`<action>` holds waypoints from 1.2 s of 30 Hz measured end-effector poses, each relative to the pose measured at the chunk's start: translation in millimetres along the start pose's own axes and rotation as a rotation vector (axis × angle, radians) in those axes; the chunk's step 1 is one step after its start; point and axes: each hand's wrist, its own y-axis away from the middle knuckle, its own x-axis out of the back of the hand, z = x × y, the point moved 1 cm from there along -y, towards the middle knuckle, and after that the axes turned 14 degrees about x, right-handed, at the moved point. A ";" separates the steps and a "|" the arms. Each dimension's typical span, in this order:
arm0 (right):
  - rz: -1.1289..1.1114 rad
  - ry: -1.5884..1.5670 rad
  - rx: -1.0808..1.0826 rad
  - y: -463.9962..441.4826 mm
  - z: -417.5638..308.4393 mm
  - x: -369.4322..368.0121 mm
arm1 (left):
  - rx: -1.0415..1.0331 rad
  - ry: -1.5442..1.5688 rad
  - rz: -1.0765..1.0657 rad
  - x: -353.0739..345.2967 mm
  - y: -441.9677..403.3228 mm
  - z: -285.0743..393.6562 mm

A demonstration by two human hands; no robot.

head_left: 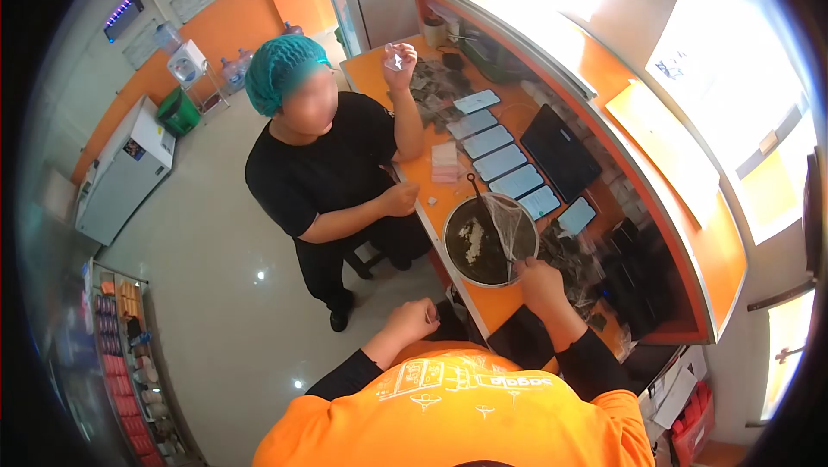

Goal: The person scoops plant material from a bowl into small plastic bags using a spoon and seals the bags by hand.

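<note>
A round metal pan point(449, 253) sits at the orange table's near edge, with dark contents and a whitish clump point(472, 241) inside. A whitish translucent sheet point(511, 219), which looks like plastic film, lies over the pan's right side and tapers down to my right hand point(542, 288). The fingers of that hand are closed on its lower end at the rim. Beside the far rim shows a dark handle with a ring end point(472, 179). My left hand point(412, 322) is curled beside the table edge, apart from the pan; what it may hold is hidden.
Several phones point(498, 162) lie in a row beside a black laptop point(561, 155). Dark leafy-looking scraps point(569, 264) and pink-white packs point(444, 162) are on the table point(366, 70). Across its corner, a person in a hairnet point(332, 156) raises a small clear item point(397, 62).
</note>
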 end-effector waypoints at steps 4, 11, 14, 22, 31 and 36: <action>-0.191 0.005 0.006 0.9 -12.0 5.1 | 0.004 -0.007 0.016 1.5 -0.5 0.3; -0.119 -0.444 -0.099 -13.9 -22.6 -18.0 | 0.019 0.005 0.026 1.9 -0.2 -2.6; -0.061 -0.563 -0.198 -20.9 -27.0 -17.5 | 0.010 0.000 0.028 5.1 2.0 1.6; -0.019 -1.082 -0.393 5.6 3.3 -63.4 | 0.013 0.003 0.014 2.7 -1.0 -3.3; 0.054 -1.140 -0.461 13.9 3.4 -55.3 | -0.034 0.000 0.011 1.5 -2.0 0.7; 0.038 -0.982 -0.449 11.5 9.8 -55.8 | -0.042 -0.008 0.029 -1.6 -4.5 -4.7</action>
